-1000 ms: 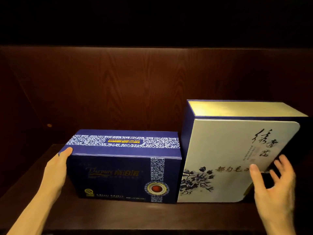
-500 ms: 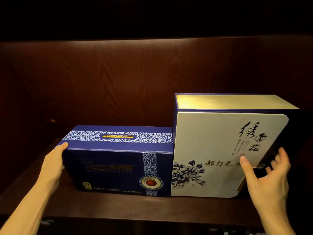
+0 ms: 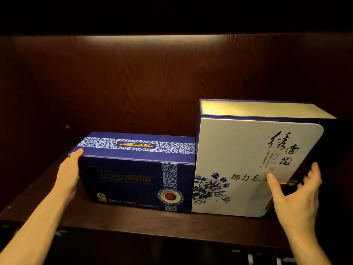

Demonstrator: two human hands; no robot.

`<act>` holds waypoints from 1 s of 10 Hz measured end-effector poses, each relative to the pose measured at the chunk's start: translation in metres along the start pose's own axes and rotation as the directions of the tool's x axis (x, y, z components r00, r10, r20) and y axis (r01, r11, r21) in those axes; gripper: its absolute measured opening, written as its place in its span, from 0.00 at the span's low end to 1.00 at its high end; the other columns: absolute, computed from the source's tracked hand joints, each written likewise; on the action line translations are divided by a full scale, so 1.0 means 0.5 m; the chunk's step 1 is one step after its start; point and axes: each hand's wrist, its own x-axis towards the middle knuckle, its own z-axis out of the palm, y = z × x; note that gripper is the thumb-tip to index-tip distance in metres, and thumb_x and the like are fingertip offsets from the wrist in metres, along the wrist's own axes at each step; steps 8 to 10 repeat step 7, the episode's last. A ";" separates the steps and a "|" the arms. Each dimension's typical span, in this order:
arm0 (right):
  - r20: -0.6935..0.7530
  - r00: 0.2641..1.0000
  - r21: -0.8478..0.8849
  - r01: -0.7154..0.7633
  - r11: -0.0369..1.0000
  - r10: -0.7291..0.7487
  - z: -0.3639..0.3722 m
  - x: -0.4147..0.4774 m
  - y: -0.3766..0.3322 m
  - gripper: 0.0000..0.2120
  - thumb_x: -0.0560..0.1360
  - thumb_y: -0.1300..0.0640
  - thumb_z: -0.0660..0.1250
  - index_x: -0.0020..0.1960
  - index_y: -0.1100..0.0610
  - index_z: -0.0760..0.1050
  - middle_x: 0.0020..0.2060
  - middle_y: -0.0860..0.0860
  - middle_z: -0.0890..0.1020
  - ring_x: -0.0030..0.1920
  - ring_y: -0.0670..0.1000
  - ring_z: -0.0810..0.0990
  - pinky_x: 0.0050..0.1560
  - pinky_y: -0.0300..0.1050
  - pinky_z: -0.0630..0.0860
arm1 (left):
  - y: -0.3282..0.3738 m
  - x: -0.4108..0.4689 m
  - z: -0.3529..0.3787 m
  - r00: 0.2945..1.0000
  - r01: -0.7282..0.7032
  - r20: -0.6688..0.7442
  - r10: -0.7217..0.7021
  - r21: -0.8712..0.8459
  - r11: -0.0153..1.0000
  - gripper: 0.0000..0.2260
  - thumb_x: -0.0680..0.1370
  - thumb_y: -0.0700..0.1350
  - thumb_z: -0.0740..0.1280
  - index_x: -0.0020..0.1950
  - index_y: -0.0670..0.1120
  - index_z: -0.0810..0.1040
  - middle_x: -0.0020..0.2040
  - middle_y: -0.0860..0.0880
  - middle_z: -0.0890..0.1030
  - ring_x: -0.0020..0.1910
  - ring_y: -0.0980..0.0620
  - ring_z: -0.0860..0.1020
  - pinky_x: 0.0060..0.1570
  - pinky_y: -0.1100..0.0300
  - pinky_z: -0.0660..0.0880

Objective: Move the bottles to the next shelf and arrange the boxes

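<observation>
Two gift boxes stand side by side, touching, on a dark wooden shelf (image 3: 133, 220). The lower one is a dark blue box (image 3: 133, 175) with white floral bands and a red medallion. The taller one is a white box (image 3: 248, 165) with blue flowers, black calligraphy and a gold top. My left hand (image 3: 69, 169) lies flat against the blue box's left end, thumb on its top corner. At the white box's right edge is my right hand (image 3: 298, 194), thumb on the front face and fingers spread around the dark side. No bottles are in view.
The shelf's wooden back panel (image 3: 152, 88) is lit from above by a strip under the upper shelf. Bare shelf surface lies left of the blue box. The shelf's front edge (image 3: 172, 234) runs below the boxes, with dim objects beneath it.
The view has shifted, so both boxes sit a little further left and higher in frame. My hands stay on the outer ends of the boxes, which remain pressed together.
</observation>
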 end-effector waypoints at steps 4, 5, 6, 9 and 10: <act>0.066 0.998 -0.017 -0.012 1.000 0.013 -0.019 -0.004 -0.001 0.49 0.72 0.50 0.76 0.80 0.46 0.46 0.78 0.57 0.60 0.76 0.61 0.63 0.68 0.54 0.67 | -0.006 -0.056 0.015 0.986 -0.127 -0.067 0.156 0.319 0.939 0.36 0.77 0.69 0.58 0.79 0.52 0.56 0.74 0.40 0.70 0.67 0.37 0.72 0.59 0.41 0.70; 0.106 0.994 -0.022 -0.009 1.000 0.011 -0.030 -0.004 -0.008 0.48 0.73 0.50 0.75 0.81 0.46 0.45 0.79 0.56 0.59 0.77 0.60 0.63 0.68 0.55 0.66 | -0.003 -0.088 0.021 0.979 -0.177 -0.039 0.202 0.347 0.921 0.36 0.79 0.64 0.62 0.80 0.53 0.51 0.76 0.43 0.66 0.71 0.41 0.69 0.64 0.42 0.68; 0.166 0.986 -0.058 -0.003 0.998 0.012 -0.042 -0.004 -0.017 0.49 0.74 0.49 0.74 0.81 0.48 0.44 0.80 0.56 0.57 0.78 0.60 0.60 0.70 0.56 0.64 | 0.001 -0.121 0.023 0.945 -0.315 0.019 0.327 0.327 0.891 0.28 0.80 0.54 0.66 0.77 0.52 0.59 0.73 0.44 0.69 0.68 0.45 0.71 0.61 0.44 0.71; 0.212 0.977 -0.126 0.017 0.992 0.010 -0.060 -0.019 -0.043 0.47 0.74 0.50 0.74 0.82 0.52 0.47 0.81 0.56 0.54 0.79 0.60 0.56 0.73 0.60 0.62 | 0.004 -0.141 0.025 0.921 -0.374 0.070 0.384 0.440 0.816 0.29 0.80 0.52 0.66 0.78 0.46 0.60 0.76 0.41 0.64 0.75 0.40 0.64 0.70 0.37 0.64; 0.212 0.977 -0.126 0.017 0.992 0.010 -0.060 -0.019 -0.043 0.47 0.74 0.50 0.74 0.82 0.52 0.47 0.81 0.56 0.54 0.79 0.60 0.56 0.73 0.60 0.62 | 0.004 -0.141 0.025 0.921 -0.374 0.070 0.384 0.440 0.816 0.29 0.80 0.52 0.66 0.78 0.46 0.60 0.76 0.41 0.64 0.75 0.40 0.64 0.70 0.37 0.64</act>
